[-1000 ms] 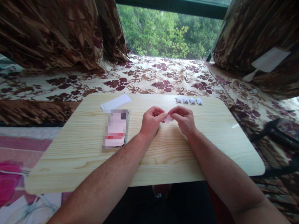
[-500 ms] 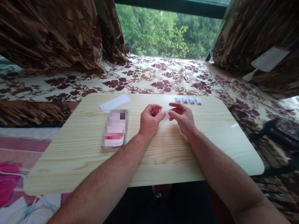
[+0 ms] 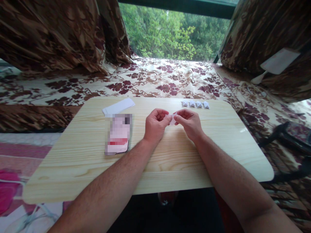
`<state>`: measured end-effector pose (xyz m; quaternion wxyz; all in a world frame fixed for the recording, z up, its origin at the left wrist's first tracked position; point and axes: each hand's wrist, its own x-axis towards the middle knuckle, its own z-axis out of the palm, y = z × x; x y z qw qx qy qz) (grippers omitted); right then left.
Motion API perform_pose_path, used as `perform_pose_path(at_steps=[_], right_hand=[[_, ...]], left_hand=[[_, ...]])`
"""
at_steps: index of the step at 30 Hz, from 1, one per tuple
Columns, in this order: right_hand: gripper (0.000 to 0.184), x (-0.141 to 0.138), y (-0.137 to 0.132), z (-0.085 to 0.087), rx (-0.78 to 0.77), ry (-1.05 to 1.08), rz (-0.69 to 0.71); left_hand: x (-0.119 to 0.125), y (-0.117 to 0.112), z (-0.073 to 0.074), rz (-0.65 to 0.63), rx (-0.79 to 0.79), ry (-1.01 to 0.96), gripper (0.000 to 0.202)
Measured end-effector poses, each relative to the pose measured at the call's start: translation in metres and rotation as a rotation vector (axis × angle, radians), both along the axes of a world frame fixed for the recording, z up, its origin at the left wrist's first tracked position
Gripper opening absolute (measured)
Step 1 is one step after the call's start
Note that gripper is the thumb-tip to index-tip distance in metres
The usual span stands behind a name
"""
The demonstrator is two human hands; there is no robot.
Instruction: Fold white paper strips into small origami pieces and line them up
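Between my two hands, over the middle of the table (image 3: 170,168), is a small folded piece of white paper (image 3: 172,120). My left hand (image 3: 156,124) pinches its left side between thumb and fingers. On the right side, my right hand (image 3: 190,123) grips it the same way, with the fingers curled in. The fingers cover part of the paper, so its full shape is hidden. Beyond my right hand, several small folded white paper pieces (image 3: 195,104) sit in a row near the table's far edge.
Left of my hands lies a phone (image 3: 119,132), partly blurred out. White paper strips (image 3: 119,106) rest behind it. A floral-covered ledge (image 3: 167,77) runs along the far side beneath the window. A black frame (image 3: 279,136) stands off the right edge.
My right hand's raised fingers have come down and curled in closer to the paper. My left hand stays nearly in place, still pinching it.
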<state>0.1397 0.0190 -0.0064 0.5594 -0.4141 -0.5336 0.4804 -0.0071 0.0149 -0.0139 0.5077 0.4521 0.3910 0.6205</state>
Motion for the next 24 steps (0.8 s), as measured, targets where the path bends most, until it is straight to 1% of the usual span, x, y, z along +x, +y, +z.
perform_pose_path(at_steps=[4,8,12,17,21,24], right_hand=[[0.025,-0.0012,-0.0012,0.0026,-0.006,-0.010,-0.018],[0.025,-0.0017,-0.0019,0.0043,-0.003,0.004,-0.008],[0.022,-0.0014,-0.0013,0.0031,-0.002,0.016,0.006],[0.024,-0.0004,-0.0009,0.0011,-0.007,-0.002,0.006],[0.024,0.0003,-0.0008,-0.0001,0.008,0.011,0.038],[0.024,0.0002,-0.0004,-0.0008,0.004,0.014,0.034]], left_hand=[[0.0001,-0.0004,0.0011,-0.001,-0.011,-0.007,0.030],[-0.0001,-0.0001,0.0012,0.000,-0.005,0.001,0.029],[0.0000,-0.0002,0.0010,0.005,-0.002,0.009,0.029],[-0.0002,0.0002,-0.0001,0.001,0.014,0.017,0.027],[-0.0003,0.0003,0.0002,-0.005,0.003,-0.011,0.028],[0.0002,-0.0007,0.0020,-0.008,-0.006,-0.028,0.030]])
